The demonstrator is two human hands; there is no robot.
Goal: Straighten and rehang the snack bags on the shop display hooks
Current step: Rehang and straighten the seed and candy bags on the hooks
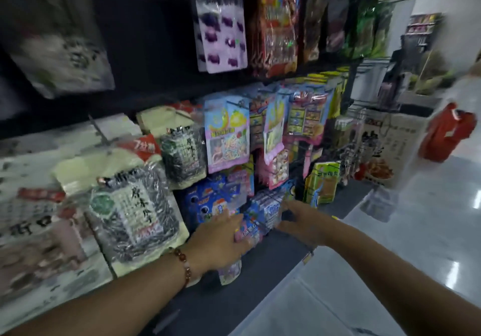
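While the left hand presses flat on the pink bag low on the rack and the right hand, grip unclear, touches the blue bags beside it, squaring their tops before hooking seems wise.

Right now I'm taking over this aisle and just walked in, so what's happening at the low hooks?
A person is working the lowest row of the snack display. The left hand, with a bead bracelet at the wrist, lies flat with straight fingers on the pink and blue bags. The right hand reaches to the same bunch from the other side, fingertips at the clear-fronted packs. Blur hides whether it pinches one. The sunflower seed bags beside them are untouched.
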